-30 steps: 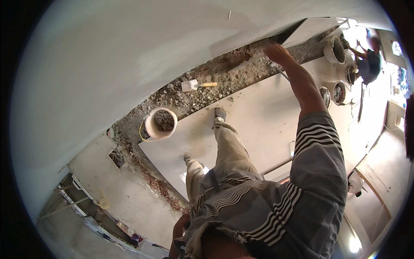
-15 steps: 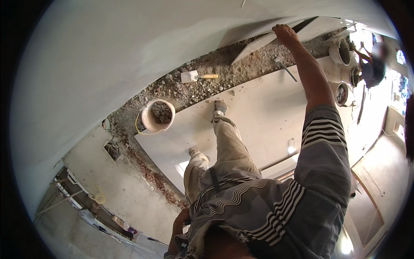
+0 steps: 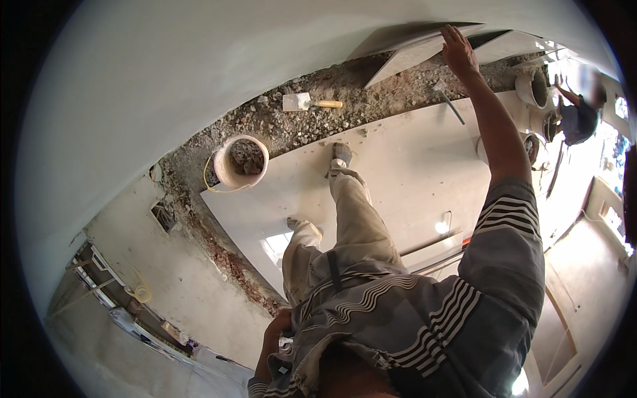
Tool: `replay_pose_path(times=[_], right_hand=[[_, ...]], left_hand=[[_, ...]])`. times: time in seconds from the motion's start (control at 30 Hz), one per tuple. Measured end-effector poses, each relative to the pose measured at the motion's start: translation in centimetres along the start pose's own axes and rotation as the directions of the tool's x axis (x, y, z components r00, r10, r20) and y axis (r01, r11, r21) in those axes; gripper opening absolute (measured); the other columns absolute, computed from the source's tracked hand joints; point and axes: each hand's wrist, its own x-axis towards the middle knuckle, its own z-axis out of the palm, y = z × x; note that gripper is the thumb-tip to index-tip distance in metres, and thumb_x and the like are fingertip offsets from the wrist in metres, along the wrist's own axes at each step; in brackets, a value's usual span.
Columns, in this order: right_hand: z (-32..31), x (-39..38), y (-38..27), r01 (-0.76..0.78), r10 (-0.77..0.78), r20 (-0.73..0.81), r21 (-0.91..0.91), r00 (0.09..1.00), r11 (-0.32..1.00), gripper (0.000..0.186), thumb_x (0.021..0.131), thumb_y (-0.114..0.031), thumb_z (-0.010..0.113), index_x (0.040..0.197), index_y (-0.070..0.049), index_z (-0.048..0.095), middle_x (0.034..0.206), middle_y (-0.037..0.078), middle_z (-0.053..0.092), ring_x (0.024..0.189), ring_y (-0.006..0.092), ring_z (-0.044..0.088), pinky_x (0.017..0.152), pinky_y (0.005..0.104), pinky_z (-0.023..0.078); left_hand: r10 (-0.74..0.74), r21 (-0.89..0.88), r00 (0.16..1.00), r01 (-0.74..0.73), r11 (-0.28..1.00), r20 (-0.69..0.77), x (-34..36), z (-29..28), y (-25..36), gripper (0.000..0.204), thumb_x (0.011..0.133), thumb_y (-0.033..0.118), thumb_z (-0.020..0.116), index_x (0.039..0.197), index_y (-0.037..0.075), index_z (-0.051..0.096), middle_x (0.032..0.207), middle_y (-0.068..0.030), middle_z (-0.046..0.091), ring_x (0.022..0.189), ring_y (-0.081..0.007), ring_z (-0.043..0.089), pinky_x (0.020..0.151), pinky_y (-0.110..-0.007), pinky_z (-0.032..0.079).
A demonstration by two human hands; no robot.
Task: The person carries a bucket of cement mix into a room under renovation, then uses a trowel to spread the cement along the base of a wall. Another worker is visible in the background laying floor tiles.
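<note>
My right arm reaches far forward. My right hand (image 3: 459, 53) is open, fingers stretched out, at the upper edge of a pale slab (image 3: 406, 61) that leans against the white wall; I cannot tell if the palm touches it. My left hand (image 3: 281, 321) rests by my hip, its fingers mostly hidden by my shirt and body. A trowel (image 3: 296, 102) with a wooden handle lies on the rubble strip along the wall. Nearer my right arm lies a hammer-like tool (image 3: 452, 106) with a greenish handle, its head on the rubble.
A white bucket (image 3: 257, 171) with rubble-like material stands at the left end of the strip. I stand on large pale floor slabs (image 3: 411, 159). A second leaning slab (image 3: 497, 48), more buckets (image 3: 524, 89) and a co-worker (image 3: 578, 121) are at the right. A broken floor channel (image 3: 229, 259) runs at the left.
My right hand has loosened from its curled hold on the leaning slab's edge and straightened its fingers. The view has shifted slightly. My left hand stays by my hip.
</note>
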Motion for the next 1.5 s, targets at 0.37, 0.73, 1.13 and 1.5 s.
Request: replay_pose_path(times=[0.37, 0.73, 1.13, 1.5], right_hand=[[1.4, -10.6, -15.0, -0.23, 0.281, -0.256, 0.214, 0.925, 0.949, 0.058, 0.078, -0.012, 0.065, 0.133, -0.011, 0.046, 0.132, 0.015, 0.048, 0.121, 0.034, 0.045, 0.103, 0.0445, 0.035], [30.4, -33.5, -26.4, -0.8, 0.587, 0.575, 0.224, 0.57, 0.557, 0.084, 0.09, -0.055, 0.051, 0.149, -0.002, 0.023, 0.154, 0.026, 0.015, 0.142, 0.0401, 0.02, 0.115, 0.0435, 0.022], [42.6, -30.2, -41.7, -0.444, 0.361, 0.299, 0.782, 0.883, 0.437, 0.044, 0.096, -0.034, 0.051, 0.131, -0.007, 0.049, 0.135, 0.021, 0.048, 0.127, 0.0429, 0.043, 0.109, 0.0457, 0.032], [39.3, -30.8, -47.1, -0.414, 0.175, 0.592, 0.295, 0.787, 0.861, 0.086, 0.086, -0.056, 0.059, 0.149, -0.009, 0.023, 0.151, 0.032, 0.016, 0.141, 0.0471, 0.013, 0.113, 0.0571, 0.018]], left_hand=[[0.118, -0.319, 0.979, -0.166, 0.933, -0.165, 10.7, -7.5, -3.3, 0.023, 0.081, 0.015, 0.067, 0.099, 0.0, 0.067, 0.083, -0.0059, 0.068, 0.075, -0.0132, 0.062, 0.068, -0.029, 0.048], [-0.094, -0.471, 0.515, -0.677, 0.565, -0.852, 32.7, -23.9, -0.1, 0.059, 0.095, 0.047, 0.048, 0.136, 0.006, 0.037, 0.131, -0.0142, 0.047, 0.108, -0.0267, 0.055, 0.089, -0.042, 0.046], [0.042, -0.454, 0.507, -0.803, 0.386, -0.861, 43.7, -32.2, 3.5, 0.081, 0.092, 0.063, 0.043, 0.146, 0.006, 0.024, 0.142, -0.0137, 0.038, 0.116, -0.0281, 0.051, 0.091, -0.045, 0.044], [0.167, -0.398, 0.502, -0.813, 0.424, -0.848, 44.1, -33.7, 2.4, 0.069, 0.095, 0.06, 0.031, 0.14, 0.008, 0.036, 0.137, -0.0099, 0.043, 0.118, -0.0268, 0.051, 0.092, -0.044, 0.042]])
